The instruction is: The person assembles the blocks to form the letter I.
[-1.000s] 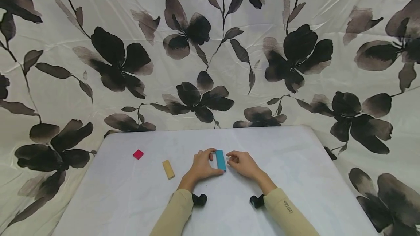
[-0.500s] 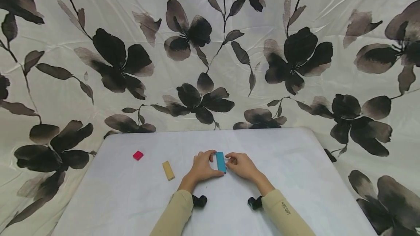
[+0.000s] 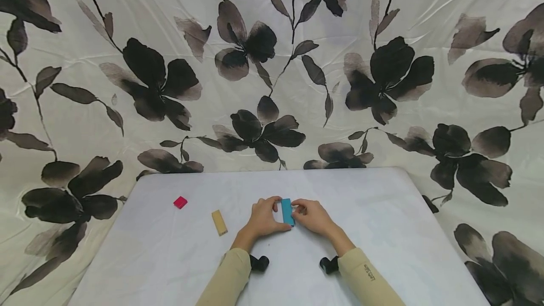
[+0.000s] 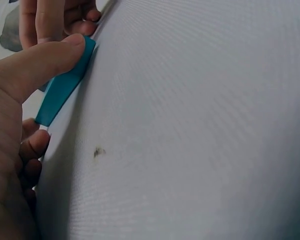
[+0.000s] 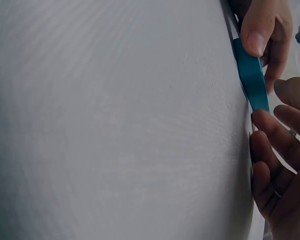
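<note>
A blue rectangular block (image 3: 287, 213) lies on the white table between the two hands. My left hand (image 3: 262, 218) grips it, with the thumb at its near end and fingers at its far end. In the left wrist view that thumb covers part of the block (image 4: 65, 92). From the right, my right hand (image 3: 316, 217) reaches in with loosely bent fingers, and its fingertips are at the block's right side. The right wrist view shows those fingers close by the block (image 5: 252, 80); whether they press on it I cannot tell.
On the left part of the white table (image 3: 170, 268) lie a yellow rectangular block (image 3: 219, 222) and a small red block (image 3: 180, 202). A flower-patterned cloth (image 3: 323, 93) hangs behind the table's far edge.
My right hand has moved slightly left, so its fingertips have come up to the block's side. The left hand keeps its grip, and the head view has shifted a little.
</note>
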A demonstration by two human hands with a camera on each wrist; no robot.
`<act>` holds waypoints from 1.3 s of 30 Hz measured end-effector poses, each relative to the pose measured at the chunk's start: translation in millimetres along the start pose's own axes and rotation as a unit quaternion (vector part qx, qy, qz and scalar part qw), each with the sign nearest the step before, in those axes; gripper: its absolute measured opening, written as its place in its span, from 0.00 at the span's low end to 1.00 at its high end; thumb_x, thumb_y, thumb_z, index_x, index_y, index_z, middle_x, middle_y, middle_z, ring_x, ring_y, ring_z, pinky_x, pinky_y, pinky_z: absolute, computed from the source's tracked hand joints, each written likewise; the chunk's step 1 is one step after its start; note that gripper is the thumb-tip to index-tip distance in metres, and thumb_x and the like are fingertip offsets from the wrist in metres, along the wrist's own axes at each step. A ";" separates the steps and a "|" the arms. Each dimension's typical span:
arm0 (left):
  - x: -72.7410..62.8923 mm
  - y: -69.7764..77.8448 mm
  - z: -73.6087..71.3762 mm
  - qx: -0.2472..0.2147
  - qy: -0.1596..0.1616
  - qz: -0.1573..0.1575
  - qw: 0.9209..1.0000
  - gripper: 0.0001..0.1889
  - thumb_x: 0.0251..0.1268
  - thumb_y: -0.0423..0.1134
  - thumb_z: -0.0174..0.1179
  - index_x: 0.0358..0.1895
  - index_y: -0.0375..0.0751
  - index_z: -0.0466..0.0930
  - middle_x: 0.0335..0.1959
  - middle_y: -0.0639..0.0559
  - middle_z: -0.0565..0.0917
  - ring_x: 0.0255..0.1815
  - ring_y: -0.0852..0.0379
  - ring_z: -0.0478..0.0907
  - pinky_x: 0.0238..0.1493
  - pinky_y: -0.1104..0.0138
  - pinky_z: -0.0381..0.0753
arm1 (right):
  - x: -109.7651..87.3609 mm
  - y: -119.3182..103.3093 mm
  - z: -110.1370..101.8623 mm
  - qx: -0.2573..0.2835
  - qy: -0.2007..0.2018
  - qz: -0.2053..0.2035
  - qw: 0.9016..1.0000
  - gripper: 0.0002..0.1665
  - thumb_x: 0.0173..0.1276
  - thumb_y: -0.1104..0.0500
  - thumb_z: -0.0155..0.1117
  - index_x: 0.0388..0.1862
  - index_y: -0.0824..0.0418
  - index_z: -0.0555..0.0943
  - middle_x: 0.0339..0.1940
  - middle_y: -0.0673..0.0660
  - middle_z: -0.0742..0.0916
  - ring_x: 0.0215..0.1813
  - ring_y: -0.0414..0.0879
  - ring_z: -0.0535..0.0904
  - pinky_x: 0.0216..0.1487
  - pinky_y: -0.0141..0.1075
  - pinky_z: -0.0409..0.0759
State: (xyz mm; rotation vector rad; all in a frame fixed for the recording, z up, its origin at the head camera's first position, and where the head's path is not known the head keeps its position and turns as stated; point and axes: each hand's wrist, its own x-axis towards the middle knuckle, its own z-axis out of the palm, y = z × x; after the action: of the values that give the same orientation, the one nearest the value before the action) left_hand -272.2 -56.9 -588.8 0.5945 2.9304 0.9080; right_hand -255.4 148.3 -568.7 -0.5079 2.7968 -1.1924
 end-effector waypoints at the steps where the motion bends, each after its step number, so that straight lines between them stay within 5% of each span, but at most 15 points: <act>1: -0.1 -0.2 0.0 0.001 0.002 0.001 1.000 0.49 0.35 0.69 0.73 0.62 0.44 0.73 0.30 0.62 0.69 0.34 0.58 0.63 0.39 0.60 0.59 | 0.4 -0.6 0.2 0.002 -0.001 0.000 1.000 0.19 0.66 0.55 0.67 0.56 0.58 0.81 0.34 0.44 0.84 0.31 0.37 0.76 0.36 0.36 0.76; 19: -5.2 -0.7 3.6 0.028 0.031 0.013 0.999 0.48 0.36 0.70 0.72 0.62 0.45 0.74 0.31 0.63 0.69 0.34 0.59 0.62 0.39 0.61 0.60 | 1.3 -2.7 9.1 0.001 0.009 -0.004 1.000 0.21 0.64 0.54 0.69 0.55 0.58 0.82 0.31 0.43 0.83 0.25 0.37 0.73 0.29 0.33 0.73; 39: -4.0 -5.2 6.6 0.012 0.027 0.017 0.999 0.47 0.37 0.71 0.70 0.63 0.48 0.73 0.31 0.64 0.68 0.32 0.59 0.61 0.39 0.60 0.58 | 0.9 1.4 15.2 0.051 0.032 0.014 0.998 0.20 0.63 0.53 0.70 0.54 0.54 0.83 0.30 0.44 0.83 0.31 0.39 0.75 0.37 0.38 0.73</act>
State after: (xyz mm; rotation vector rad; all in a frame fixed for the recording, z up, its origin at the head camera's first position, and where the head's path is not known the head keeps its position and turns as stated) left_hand -269.5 -58.7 -597.5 0.6330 2.9918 0.9058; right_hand -253.9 138.4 -580.2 -0.4296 2.7669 -1.3596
